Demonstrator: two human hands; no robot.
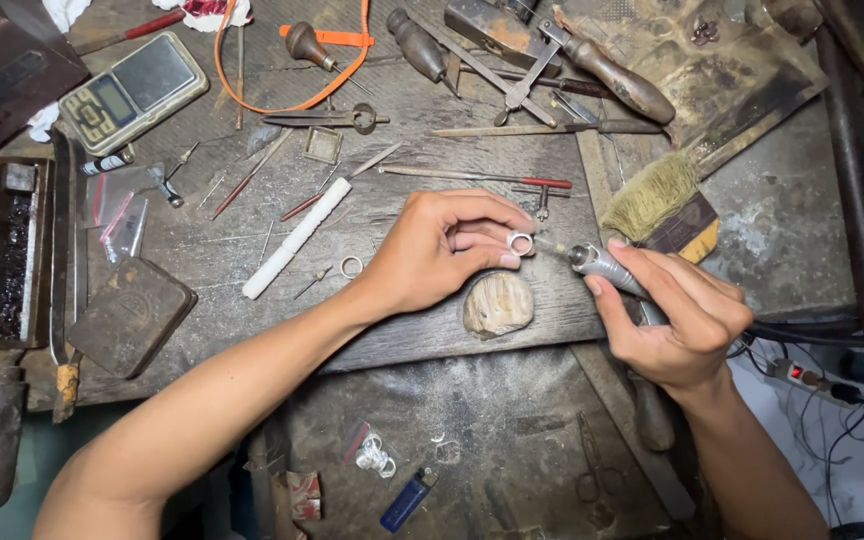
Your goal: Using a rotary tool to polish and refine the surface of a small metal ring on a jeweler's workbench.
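**Ring Held to the Rotary Tool at a Cluttered Bench**

A scarred wooden workbench fills the view. Nearest, at six o'clock, a blue lighter lies on the lower shelf. At centre, the left hand pinches a silver ring between its fingertips, above a worn wooden peg. At three o'clock, the right hand grips a rotary handpiece, its bit meeting the ring. Farther off, at eleven o'clock, sits a pocket scale.
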